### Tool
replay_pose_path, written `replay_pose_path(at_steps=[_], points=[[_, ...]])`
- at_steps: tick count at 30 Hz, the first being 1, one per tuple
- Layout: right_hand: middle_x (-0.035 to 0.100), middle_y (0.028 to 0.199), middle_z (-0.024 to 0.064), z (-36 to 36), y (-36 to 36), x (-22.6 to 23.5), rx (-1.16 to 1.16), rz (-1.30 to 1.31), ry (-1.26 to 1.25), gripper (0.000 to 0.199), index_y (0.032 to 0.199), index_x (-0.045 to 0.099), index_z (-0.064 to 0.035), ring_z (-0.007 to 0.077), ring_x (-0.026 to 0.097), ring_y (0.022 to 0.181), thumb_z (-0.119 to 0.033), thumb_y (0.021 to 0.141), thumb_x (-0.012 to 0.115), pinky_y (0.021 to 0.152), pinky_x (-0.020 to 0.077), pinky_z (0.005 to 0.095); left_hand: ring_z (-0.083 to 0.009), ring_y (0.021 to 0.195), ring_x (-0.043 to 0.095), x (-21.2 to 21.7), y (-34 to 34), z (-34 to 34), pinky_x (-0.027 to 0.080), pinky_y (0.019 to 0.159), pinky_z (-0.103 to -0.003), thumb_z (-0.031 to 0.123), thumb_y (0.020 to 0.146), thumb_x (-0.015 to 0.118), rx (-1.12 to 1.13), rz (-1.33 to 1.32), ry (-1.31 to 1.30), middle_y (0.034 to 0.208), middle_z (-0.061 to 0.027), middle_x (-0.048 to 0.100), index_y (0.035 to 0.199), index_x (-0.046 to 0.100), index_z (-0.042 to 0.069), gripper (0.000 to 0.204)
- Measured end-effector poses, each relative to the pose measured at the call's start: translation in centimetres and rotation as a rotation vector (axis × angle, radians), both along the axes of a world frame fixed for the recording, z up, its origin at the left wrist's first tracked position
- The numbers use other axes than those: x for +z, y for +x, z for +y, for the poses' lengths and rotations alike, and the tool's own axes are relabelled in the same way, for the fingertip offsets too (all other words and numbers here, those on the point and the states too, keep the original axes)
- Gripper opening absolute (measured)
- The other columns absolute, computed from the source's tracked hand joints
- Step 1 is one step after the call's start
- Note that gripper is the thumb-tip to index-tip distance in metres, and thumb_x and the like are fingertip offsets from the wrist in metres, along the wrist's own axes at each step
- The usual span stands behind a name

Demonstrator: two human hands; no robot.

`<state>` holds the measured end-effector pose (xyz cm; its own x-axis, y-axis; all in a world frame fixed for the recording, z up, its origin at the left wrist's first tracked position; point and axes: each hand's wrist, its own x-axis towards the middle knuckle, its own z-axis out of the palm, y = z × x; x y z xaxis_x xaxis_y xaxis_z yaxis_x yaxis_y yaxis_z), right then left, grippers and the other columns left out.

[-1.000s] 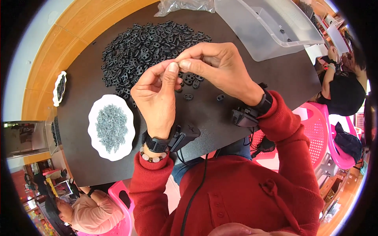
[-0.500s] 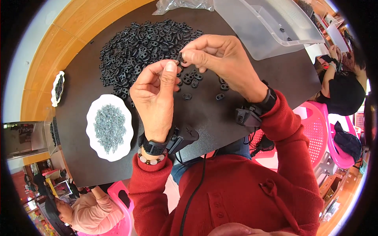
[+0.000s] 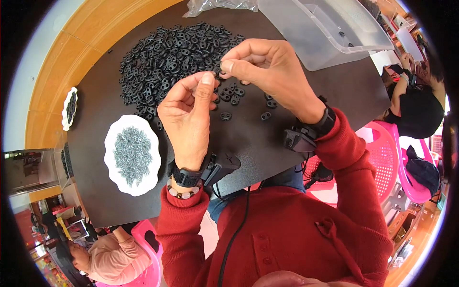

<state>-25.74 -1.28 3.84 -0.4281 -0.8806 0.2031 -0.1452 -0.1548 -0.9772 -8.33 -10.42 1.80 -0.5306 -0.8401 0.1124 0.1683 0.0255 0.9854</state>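
Over the table, the fingertips of both my hands come together at a small black plastic cord lock (image 3: 221, 73), mostly hidden by the fingers. My left hand (image 3: 189, 112) pinches at its near side, thumb against forefinger. From the other side my right hand (image 3: 279, 74) grips it between thumb and forefinger. Behind them spreads a big heap of black two-hole cord locks (image 3: 165, 64). A few loose cord locks (image 3: 234, 99) lie just below my fingers. Left of my left wrist, a white scalloped dish (image 3: 111, 167) holds a mound of small metal springs (image 3: 132, 155).
A translucent plastic bin (image 3: 306, 45) stands at the far right beside a clear plastic bag (image 3: 220, 5). Another white dish (image 3: 66, 125) with black parts sits at the left edge. One person (image 3: 119, 253) is at lower left, another (image 3: 416, 110) at right, near pink chairs (image 3: 382, 158).
My hands stay almost in place, fingertips still together. My right hand has shifted very slightly left and up; the view has moved a little.
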Motion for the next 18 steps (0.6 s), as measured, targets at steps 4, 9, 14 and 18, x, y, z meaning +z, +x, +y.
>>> replay_pose_path(at_steps=[4, 9, 14, 18], points=[[0.079, 0.092, 0.0032, -0.03, 0.04, -0.44, -0.040, 0.074, -0.004, 0.013, 0.105, 0.080, 0.0010, 0.0056, 0.070, 0.084, -0.011, 0.100, 0.080, 0.076, 0.0553, 0.0223, -0.0061, 0.082, 0.068, -0.06, -0.16, 0.13, 0.054, 0.070, -0.022, 0.025, 0.104, 0.080, -0.003, -0.018, -0.003, 0.098, -0.0020, 0.080, 0.113, 0.080, 0.002, 0.025], [0.078, 0.090, 0.0025, 0.03, 0.11, -0.41, -0.039, 0.124, -0.025, 0.013, 0.104, 0.079, 0.0015, 0.0047, 0.069, 0.083, -0.010, 0.099, 0.080, 0.074, 0.0551, 0.0208, -0.0060, 0.082, 0.068, -0.44, -0.23, 0.03, 0.054, 0.070, -0.022, 0.025, 0.104, 0.080, -0.008, -0.009, -0.008, 0.097, -0.0022, 0.080, 0.113, 0.080, 0.002, 0.025], [0.077, 0.089, 0.0013, 0.15, 0.34, -0.75, -0.063, 0.144, -0.051, 0.012, 0.103, 0.079, 0.0016, 0.0026, 0.066, 0.080, -0.009, 0.099, 0.080, 0.069, 0.0522, 0.0194, -0.0056, 0.081, 0.068, -0.74, -0.37, 0.11, 0.053, 0.069, -0.021, 0.025, 0.104, 0.080, -0.011, 0.001, -0.009, 0.096, -0.0022, 0.080, 0.112, 0.080, 0.001, 0.025], [0.075, 0.084, -0.0013, 0.17, 0.67, -0.80, -0.092, 0.235, -0.067, 0.011, 0.101, 0.080, 0.0017, 0.0011, 0.064, 0.077, -0.009, 0.098, 0.081, 0.065, 0.0492, 0.0192, -0.0052, 0.078, 0.067, -0.81, -0.33, 0.34, 0.052, 0.067, -0.021, 0.023, 0.104, 0.080, 0.001, -0.015, 0.001, 0.095, -0.0026, 0.080, 0.112, 0.080, 0.001, 0.023]])
